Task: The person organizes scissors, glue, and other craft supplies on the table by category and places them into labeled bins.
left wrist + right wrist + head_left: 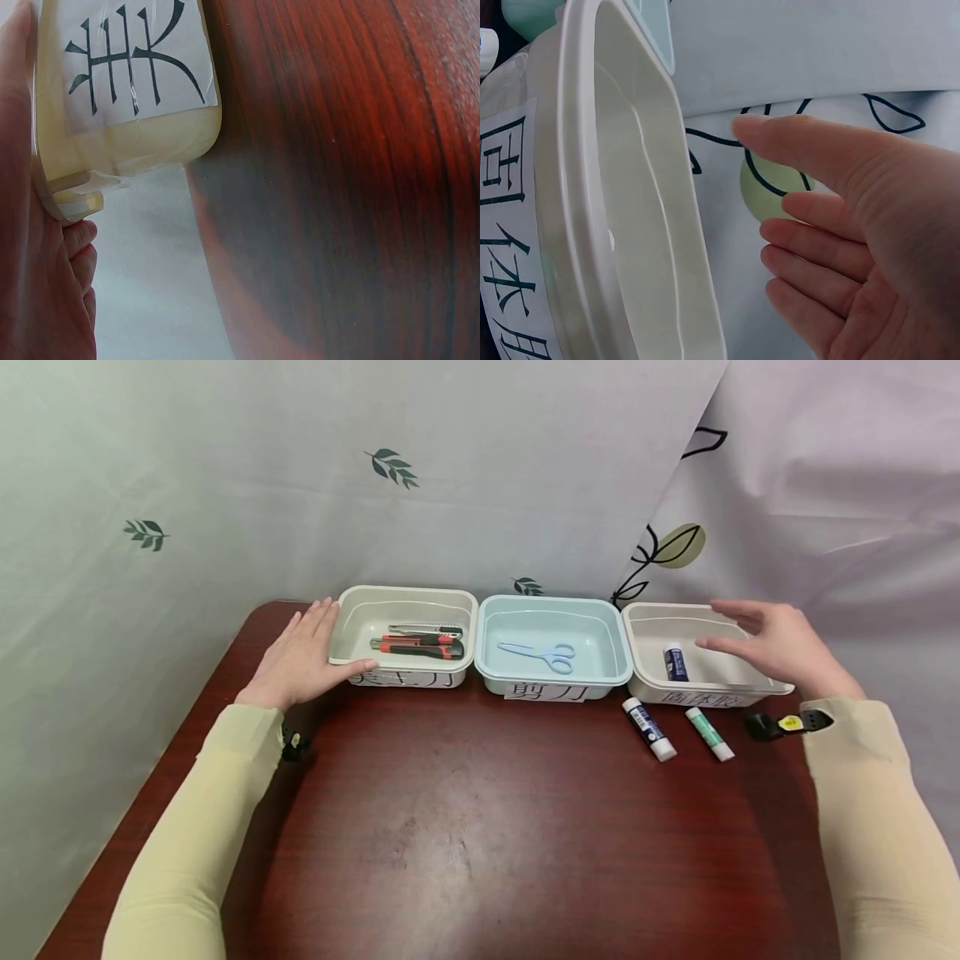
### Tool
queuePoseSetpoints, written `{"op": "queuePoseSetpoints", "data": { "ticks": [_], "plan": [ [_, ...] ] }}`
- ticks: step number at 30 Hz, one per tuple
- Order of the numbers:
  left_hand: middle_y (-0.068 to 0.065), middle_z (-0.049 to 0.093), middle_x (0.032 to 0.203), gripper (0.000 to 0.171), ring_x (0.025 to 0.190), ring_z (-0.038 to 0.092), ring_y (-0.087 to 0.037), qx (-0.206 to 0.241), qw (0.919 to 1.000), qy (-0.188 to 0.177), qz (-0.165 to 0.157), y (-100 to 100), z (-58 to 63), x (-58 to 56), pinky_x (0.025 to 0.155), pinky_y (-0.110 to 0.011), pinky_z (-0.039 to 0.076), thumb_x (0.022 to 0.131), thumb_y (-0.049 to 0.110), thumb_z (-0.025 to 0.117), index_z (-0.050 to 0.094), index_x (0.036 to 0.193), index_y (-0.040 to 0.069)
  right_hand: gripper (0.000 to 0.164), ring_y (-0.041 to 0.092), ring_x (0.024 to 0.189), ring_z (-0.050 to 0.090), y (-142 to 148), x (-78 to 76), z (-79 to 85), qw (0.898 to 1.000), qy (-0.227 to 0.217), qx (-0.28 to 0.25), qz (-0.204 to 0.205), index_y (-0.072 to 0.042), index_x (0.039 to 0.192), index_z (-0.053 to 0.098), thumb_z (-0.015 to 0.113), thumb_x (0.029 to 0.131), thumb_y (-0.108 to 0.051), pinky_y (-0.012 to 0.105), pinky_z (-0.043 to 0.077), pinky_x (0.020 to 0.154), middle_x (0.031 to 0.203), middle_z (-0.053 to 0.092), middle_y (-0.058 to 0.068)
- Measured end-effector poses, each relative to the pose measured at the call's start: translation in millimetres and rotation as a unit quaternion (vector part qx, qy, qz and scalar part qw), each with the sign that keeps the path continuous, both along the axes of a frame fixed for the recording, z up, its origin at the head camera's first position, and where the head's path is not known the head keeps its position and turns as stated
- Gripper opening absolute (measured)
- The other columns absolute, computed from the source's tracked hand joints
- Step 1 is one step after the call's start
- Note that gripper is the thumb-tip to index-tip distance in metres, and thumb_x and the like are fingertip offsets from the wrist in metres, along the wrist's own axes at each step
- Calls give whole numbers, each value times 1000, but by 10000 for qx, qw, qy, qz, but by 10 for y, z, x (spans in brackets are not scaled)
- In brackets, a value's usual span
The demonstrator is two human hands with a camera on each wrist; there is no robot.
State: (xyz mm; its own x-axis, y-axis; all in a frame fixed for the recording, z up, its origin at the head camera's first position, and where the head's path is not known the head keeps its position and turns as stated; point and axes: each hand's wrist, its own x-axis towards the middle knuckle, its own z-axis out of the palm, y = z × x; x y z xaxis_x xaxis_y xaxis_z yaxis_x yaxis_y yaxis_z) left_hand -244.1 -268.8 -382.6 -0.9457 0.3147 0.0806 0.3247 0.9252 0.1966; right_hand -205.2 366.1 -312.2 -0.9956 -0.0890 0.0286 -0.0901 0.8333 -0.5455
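Observation:
My left hand [306,652] rests at the left end of a cream bin [405,594], its fingers straight and its thumb along the front rim. In that bin lie several utility knives [420,647]. Over the right end of another cream bin [660,610] hovers my right hand [780,643], holding nothing, thumb and fingers apart. That bin has a dark blue glue stick [675,662] inside. On the table in front of it lie a second blue glue stick [648,728] and a green glue stick [709,734]. The right wrist view shows the right hand [855,225] beside the bin's rim.
Between the cream bins stands a light blue bin [553,603] with light blue scissors [547,655] in it. Paper labels [547,692] are taped to the bin fronts. A patterned curtain [480,485] hangs right behind the dark red wooden table [480,827].

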Motion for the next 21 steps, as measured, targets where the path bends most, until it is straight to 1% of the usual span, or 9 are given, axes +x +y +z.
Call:
{"op": "queuePoseSetpoints", "data": {
  "ticks": [2, 3, 4, 6, 8, 10, 12, 18, 21],
  "plan": [
    [-25, 13, 166, 118, 154, 8, -36, 7, 10000, -5, 7, 0, 0, -1, 124, -48, 2, 88, 78, 54, 12, 161, -5, 76, 43, 132, 49, -7, 28, 12, 9999, 64, -60, -120, -8, 147, 56, 81, 87, -46, 18, 43, 102, 146, 53, 20],
    [-25, 13, 166, 118, 154, 8, -36, 8, 10000, -8, 13, -1, 1, 0, 124, -48, 2, 88, 78, 55, 12, 161, -5, 75, 42, 132, 49, -10, 44, 21, 9998, 94, -85, -160, -8, 147, 56, 81, 87, -46, 17, 43, 101, 146, 54, 20],
    [-25, 13, 166, 118, 154, 8, -36, 9, 10000, -4, 15, -2, 0, -1, 124, -47, 2, 88, 78, 55, 12, 161, -5, 75, 41, 132, 50, -14, 62, 31, 9997, 128, -90, -194, -10, 147, 57, 81, 86, -47, 12, 42, 97, 146, 54, 18],
    [-25, 13, 166, 118, 154, 7, -36, 10, 10000, -2, 17, -1, 0, 0, 124, -47, 1, 88, 78, 54, 12, 161, -5, 74, 41, 133, 50, -27, 103, 62, 9995, 178, -107, -246, -12, 147, 57, 81, 87, -47, 16, 43, 100, 147, 54, 16],
    [-25, 13, 166, 118, 154, 8, -35, 2, 10000, 9, 18, -3, -1, 0, 124, -46, 1, 88, 78, 54, 12, 161, -5, 73, 41, 133, 50, -46, 149, 99, 9992, 240, -133, -275, -14, 147, 57, 80, 87, -48, 16, 44, 99, 147, 54, 15],
    [-25, 13, 166, 117, 154, 8, -36, 7, 10000, 22, 13, -2, -2, -2, 124, -46, 0, 88, 77, 54, 12, 161, -5, 70, 41, 131, 51, -62, 190, 129, 9989, 358, -129, -288, -16, 146, 59, 81, 87, -47, 8, 43, 91, 146, 55, 13],
    [-25, 13, 166, 117, 154, 8, -36, 10, 10000, 31, 16, -4, -3, -3, 124, -46, 0, 88, 77, 55, 12, 161, -5, 69, 41, 130, 52, -83, 226, 156, 9985, 444, -181, -276, -17, 145, 60, 82, 86, -45, 4, 42, 87, 145, 57, 11],
    [-25, 13, 166, 118, 154, 8, -35, -2, 10000, 24, 29, -3, -3, 2, 124, -47, 2, 88, 78, 54, 12, 161, -5, 68, 37, 132, 52, -148, 321, 229, 9981, 533, -229, -222, -24, 145, 61, 85, 84, -42, 2, 39, 84, 144, 59, 2],
    [-25, 13, 166, 118, 154, 7, -35, -5, 10000, 22, 25, -2, -9, -1, 124, -47, 2, 88, 78, 54, 12, 161, -5, 69, 37, 132, 52, -191, 370, 260, 9979, 592, -208, -178, -27, 145, 61, 86, 83, -42, 2, 38, 83, 145, 58, 2]
  ]
}}
